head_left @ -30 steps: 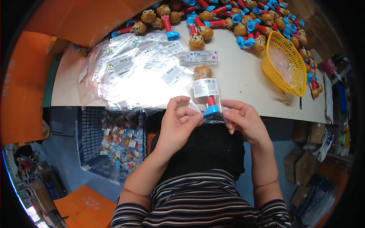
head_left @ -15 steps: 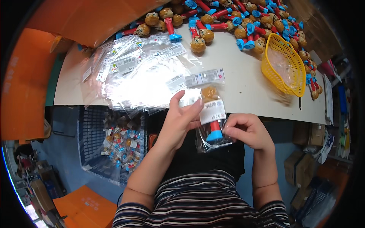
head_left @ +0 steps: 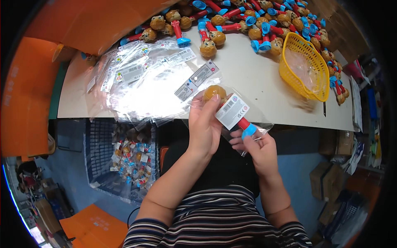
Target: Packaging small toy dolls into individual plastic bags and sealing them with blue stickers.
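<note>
In front of me a clear plastic bag (head_left: 264, 120) holds a candy dispenser (head_left: 243, 123) with a brown-haired figure head, a red body and a blue foot. A white printed label (head_left: 232, 111) covers its middle, and the bag's header strip points up and left. My left hand (head_left: 206, 126) grips the bag at the head end, thumb across the brown head. At the lower right, my right hand (head_left: 262, 153) pinches the bag by the blue foot. The bagged dispenser is tilted, its head up and left.
Flat clear bags (head_left: 140, 91) lie heaped on the table's left. A pile of loose dispensers (head_left: 264, 25) spreads along the far side. A yellow basket (head_left: 285, 70) with clear plastic inside stands at right. Below the table's left edge, a blue crate (head_left: 97, 153) holds bagged dispensers.
The bagged dispenser has turned from nearly upright to slanted, its head now left and its foot right. My left thumb has moved onto the head; my right hand now grips the foot end.
</note>
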A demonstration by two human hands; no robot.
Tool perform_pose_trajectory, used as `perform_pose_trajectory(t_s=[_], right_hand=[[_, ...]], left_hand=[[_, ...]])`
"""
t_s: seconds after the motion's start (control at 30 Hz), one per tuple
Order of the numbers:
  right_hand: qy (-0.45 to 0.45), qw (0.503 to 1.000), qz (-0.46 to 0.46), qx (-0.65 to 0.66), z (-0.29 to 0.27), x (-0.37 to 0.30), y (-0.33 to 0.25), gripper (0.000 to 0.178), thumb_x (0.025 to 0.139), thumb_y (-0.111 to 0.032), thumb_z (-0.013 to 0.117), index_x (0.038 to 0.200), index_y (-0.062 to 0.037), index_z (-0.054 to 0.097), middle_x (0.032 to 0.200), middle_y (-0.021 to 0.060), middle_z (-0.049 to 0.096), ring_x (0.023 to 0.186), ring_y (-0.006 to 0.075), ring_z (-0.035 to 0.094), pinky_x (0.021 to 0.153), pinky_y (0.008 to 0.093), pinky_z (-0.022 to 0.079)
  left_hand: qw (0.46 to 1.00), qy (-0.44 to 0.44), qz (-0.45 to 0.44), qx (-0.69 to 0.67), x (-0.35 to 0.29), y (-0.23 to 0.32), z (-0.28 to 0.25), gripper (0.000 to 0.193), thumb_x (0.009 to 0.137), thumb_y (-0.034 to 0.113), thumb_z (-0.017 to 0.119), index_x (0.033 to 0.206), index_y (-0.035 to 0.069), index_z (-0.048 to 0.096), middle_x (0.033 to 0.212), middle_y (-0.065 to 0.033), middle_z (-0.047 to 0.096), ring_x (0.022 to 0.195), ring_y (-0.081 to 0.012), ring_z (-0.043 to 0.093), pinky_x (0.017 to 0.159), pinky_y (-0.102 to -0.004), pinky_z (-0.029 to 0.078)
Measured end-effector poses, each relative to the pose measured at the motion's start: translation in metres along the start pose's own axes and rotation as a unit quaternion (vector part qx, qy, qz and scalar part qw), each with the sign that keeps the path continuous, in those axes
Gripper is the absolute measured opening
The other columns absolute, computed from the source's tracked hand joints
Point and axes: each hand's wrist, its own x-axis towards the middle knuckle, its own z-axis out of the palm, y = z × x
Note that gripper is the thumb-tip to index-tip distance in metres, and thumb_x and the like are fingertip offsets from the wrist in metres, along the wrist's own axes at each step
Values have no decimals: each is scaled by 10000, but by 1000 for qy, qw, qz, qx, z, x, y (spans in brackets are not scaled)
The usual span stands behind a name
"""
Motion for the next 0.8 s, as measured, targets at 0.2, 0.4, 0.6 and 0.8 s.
perform_pose_trajectory(t_s=[0.2,0.4,0.6,0.8], right_hand=[[60,994,-51,-77,9,4,-1,342,910,-54,666,1214,71,573,1048,154,691,885,175,676,803,266,536],[64,878,-247,-404,13,3,15,348,871,-19,695,1195,61,598,1088,154,684,879,187,680,809,271,526],[7,1000,4,31,5,9,5,373,915,-69,641,1242,78,535,1073,168,667,916,251,692,796,327,572],[-11,998,-51,-44,9,6,15,449,991,-204,547,1320,94,473,1079,202,657,923,272,687,811,363,567]], left_hand=[[999,-16,21,40,-1,6,2,350,997,225,543,1243,-17,483,1186,-168,609,1124,-273,619,925,-404,539],[972,4,80,221,1,6,1,434,1003,297,544,1264,-43,477,1169,-181,617,1054,-276,658,890,-359,553],[982,-72,36,169,9,26,-12,703,1010,518,396,1373,-83,360,1264,-269,551,1156,-335,605,935,-384,533],[996,-64,20,63,15,18,-1,669,1045,483,274,1370,-99,323,1327,-320,489,1222,-378,548,1019,-434,483]])
